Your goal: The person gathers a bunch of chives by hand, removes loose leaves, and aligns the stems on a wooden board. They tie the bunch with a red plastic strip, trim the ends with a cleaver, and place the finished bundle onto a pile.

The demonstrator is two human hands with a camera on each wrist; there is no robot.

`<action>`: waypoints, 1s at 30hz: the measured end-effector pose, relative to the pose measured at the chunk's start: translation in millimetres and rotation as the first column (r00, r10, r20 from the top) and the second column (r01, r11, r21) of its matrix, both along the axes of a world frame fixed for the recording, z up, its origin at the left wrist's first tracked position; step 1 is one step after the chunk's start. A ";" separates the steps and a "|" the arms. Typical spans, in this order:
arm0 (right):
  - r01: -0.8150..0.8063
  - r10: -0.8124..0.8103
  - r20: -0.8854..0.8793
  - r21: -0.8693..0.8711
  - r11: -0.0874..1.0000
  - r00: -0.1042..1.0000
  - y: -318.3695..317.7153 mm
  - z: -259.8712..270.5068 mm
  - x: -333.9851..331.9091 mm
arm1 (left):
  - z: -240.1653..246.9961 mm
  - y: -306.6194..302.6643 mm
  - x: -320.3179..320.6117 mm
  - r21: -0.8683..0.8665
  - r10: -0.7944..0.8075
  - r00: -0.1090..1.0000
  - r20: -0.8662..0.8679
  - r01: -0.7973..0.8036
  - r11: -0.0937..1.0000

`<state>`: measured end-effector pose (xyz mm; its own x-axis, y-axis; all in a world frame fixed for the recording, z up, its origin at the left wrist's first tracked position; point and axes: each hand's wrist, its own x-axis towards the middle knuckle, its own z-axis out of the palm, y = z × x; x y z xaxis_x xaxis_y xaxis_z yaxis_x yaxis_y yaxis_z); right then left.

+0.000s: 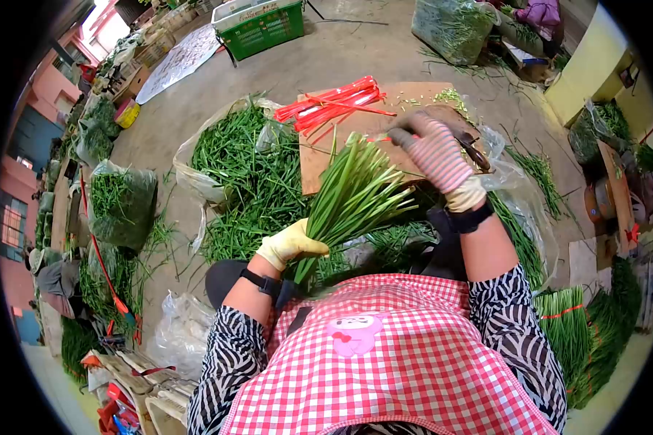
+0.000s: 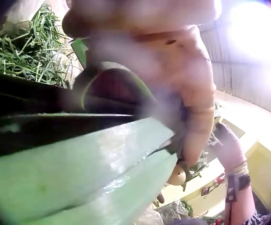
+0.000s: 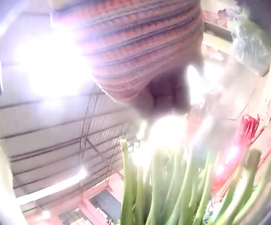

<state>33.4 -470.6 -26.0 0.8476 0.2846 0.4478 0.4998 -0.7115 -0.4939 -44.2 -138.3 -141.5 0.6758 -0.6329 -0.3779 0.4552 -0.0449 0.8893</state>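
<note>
In the head view my left hand (image 1: 294,245), in a pale yellow glove, grips a bunch of garlic chives (image 1: 355,192) near its lower part. The pale stem ends fan up and to the right. Broad flat leaves (image 2: 79,173) fill the left wrist view, beside the gloved fingers. My right hand (image 1: 437,154), in a striped glove with dark fingertips, is just beyond the stem ends, over the wooden board (image 1: 319,163). A small reddish strip shows at its fingertips; glare in the right wrist view hides whether they pinch it. Stem ends (image 3: 173,187) stand below that hand.
Red ties (image 1: 334,101) lie bundled on the board, near stem trimmings (image 1: 450,98) and a dark curved tool (image 1: 473,151). A plastic sack of loose chives (image 1: 250,163) lies left of the board. Tied bunches (image 1: 562,315) rest at right. Behind stands a green crate (image 1: 261,32).
</note>
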 end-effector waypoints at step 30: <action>0.419 -0.450 -0.022 0.408 0.811 0.893 -113.2 11.8 0.0 | 36.3 14.3 2.6 0.021 0.118 0.977 0.177 -0.123 0.992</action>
<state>33.4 -583.8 -14.3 0.8018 -0.3178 0.5061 0.2299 -0.6177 -0.7521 -41.6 -124.0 -105.2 0.8037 -0.5325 -0.2657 0.2967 -0.0285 0.9546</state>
